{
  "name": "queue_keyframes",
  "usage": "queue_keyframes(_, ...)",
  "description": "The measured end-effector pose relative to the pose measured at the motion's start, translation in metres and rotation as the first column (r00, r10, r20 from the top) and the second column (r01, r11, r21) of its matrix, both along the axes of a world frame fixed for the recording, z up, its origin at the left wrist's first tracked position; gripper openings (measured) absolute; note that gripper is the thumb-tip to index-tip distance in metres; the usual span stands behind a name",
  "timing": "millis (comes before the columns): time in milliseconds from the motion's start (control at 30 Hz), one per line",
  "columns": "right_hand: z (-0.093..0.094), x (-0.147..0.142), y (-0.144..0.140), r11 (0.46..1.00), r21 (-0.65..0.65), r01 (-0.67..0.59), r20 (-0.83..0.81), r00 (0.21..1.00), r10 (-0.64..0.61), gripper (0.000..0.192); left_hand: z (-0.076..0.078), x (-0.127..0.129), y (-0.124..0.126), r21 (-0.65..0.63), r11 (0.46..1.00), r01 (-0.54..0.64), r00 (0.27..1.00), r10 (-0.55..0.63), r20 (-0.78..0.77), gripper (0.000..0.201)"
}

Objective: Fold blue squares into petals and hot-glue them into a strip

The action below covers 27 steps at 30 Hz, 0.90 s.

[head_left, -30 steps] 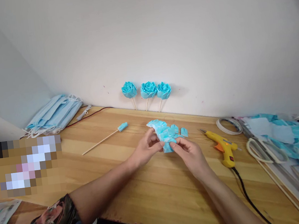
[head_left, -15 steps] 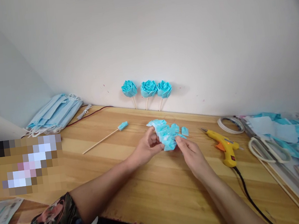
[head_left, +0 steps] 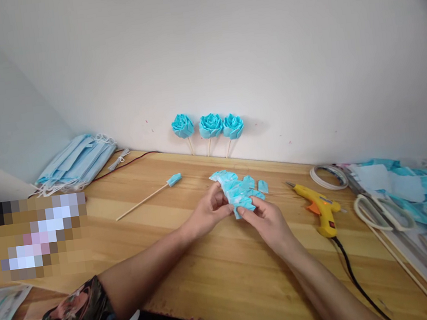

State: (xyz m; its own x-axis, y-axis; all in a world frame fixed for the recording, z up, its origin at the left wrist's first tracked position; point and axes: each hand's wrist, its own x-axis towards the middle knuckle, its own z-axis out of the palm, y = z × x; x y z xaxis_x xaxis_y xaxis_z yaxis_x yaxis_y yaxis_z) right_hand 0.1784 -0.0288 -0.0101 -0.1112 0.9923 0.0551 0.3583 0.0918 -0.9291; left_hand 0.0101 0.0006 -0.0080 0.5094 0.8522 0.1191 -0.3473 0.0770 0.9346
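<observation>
At the far left of the wooden table [head_left: 213, 284], a stack of blue face masks [head_left: 76, 164] lies against the wall, with a loose ear loop [head_left: 119, 160] beside it and a blurred patch nearer the person. Further right, a wooden stick [head_left: 144, 200] with a small blue wrap at its tip lies well apart from the hands. Behind the work, three finished blue roses [head_left: 208, 126] on sticks lean against the wall. At mid-table the left hand [head_left: 206, 214] pinches the near-left edge of a sheet of blue cut petals [head_left: 236, 191], thumb on top and fingers curled under, and the right hand [head_left: 268, 220] grips the sheet's near-right edge between thumb and forefinger, so both are closed on the same piece, which lies partly on the table and is lifted at the front. One stray petal [head_left: 262, 186] sits just beside the sheet on the right. To handle this piece well, I judge that a light fingertip pinch close to the edge suits best, since the thin material would crease or tear under a hard squeeze, and the hands should work near each other so the sheet stays flat. Right of the hands lies a yellow glue gun [head_left: 318, 209], its nozzle pointing towards the sheet and its cord [head_left: 355, 282] running off the near edge; sleeves and petals are best kept off that tip. Beyond it are a roll of tape [head_left: 327, 176], white-handled scissors [head_left: 375, 212] and a heap of blue scraps [head_left: 423, 191].
</observation>
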Motion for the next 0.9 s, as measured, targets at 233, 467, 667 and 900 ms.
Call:
queue_keyframes(233,0.0005,-0.0022,0.0008,0.999,-0.045,-0.027,-0.076,0.997,0.024,0.033,0.0,-0.001,0.0041,0.013,0.999,-0.034,0.999,0.033,0.043,0.054)
queue_keyframes(467,0.0062,-0.0004,0.0009,1.0,-0.012,0.005,-0.161,0.987,-0.007,0.032,-0.002,-0.0008,0.0044,0.017,0.999,-0.037,0.999,0.037,0.04,0.057)
queue_keyframes(667,0.0022,0.0001,0.0009,1.0,0.0,0.012,-0.056,0.998,-0.012,0.026,-0.0013,0.001,0.0002,0.022,1.0,0.006,0.999,-0.006,0.034,0.051)
queue_keyframes(900,0.0033,0.0007,0.0,0.998,0.003,0.058,-0.113,0.992,-0.057,0.033,0.0001,-0.0005,0.002,0.0,1.0,0.006,0.999,-0.006,0.053,0.052)
